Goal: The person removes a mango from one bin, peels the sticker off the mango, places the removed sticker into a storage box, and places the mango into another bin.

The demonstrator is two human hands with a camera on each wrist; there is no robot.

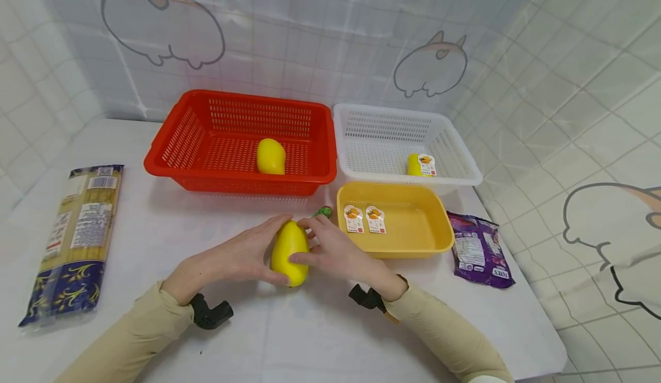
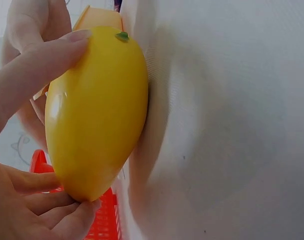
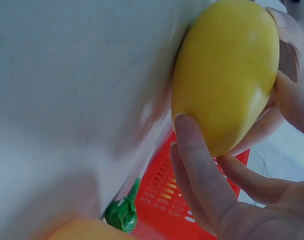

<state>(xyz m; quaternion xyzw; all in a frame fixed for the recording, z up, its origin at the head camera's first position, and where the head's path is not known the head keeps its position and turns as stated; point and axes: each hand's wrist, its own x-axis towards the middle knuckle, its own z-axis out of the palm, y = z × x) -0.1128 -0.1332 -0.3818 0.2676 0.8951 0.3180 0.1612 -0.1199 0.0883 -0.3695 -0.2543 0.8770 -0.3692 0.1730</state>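
A smooth yellow mango point(image 1: 290, 254) is between my two hands over the white table, its small green stem mark visible in the left wrist view. My left hand point(image 1: 237, 257) grips it from the left, thumb at the near end and fingertips at the far end. From the right, my right hand point(image 1: 343, 256) holds the same fruit, with the thumb laid over its side and fingers around the far end. Two labels with a mango picture point(image 1: 353, 218) stick to the left part of the yellow bin point(image 1: 413, 251), just beyond the right hand.
Behind stand a red basket point(image 1: 248, 185) with one mango point(image 1: 271, 156) in it and a white basket point(image 1: 361, 171) holding a labelled yellow item point(image 1: 415, 165). Noodle packs point(image 1: 77, 239) lie at left, a purple packet point(image 1: 480, 249) at right. A small green object point(image 1: 324, 211) lies beside the bin.
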